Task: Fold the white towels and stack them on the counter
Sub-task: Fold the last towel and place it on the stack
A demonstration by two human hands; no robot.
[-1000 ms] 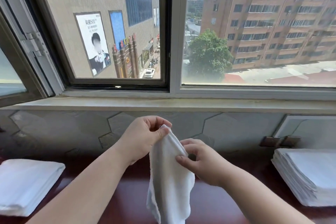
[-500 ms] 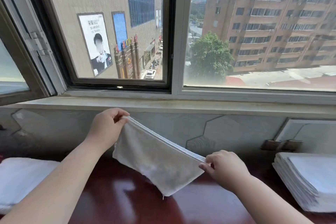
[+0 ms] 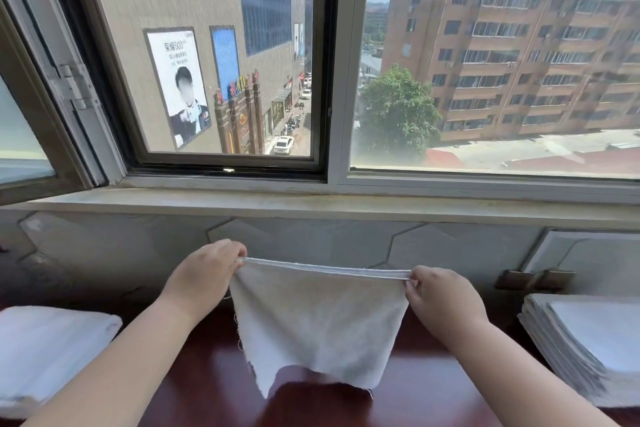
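While the towel (image 3: 318, 322) hangs in the air between both hands, its top edge pulled taut and nearly level, the step in hand looks like squaring the cloth ahead of a fold; the left hand (image 3: 207, 270) pinches the top left corner with fingers curled over it, and the right hand (image 3: 440, 298) pinches the top right corner the same way; the top edge seems to show two layers, so the cloth is probably doubled already. To do this well, I judge that both corners should sit at one height under even tension, so the sides fall straight; the lower hem is uneven, with a notch near the middle, and it hangs close over the dark red surface (image 3: 207, 399), though I cannot tell whether it touches. Laying the cloth flat on that bare patch and bringing edge to edge should give a neat rectangle; thin fabric like this will likely skew if one corner slips. A thick white pile (image 3: 52, 350) lies at the left and a stack (image 3: 588, 340) of flat white sheets at the right, both apart from the towel; which one takes the finished piece is not plain.
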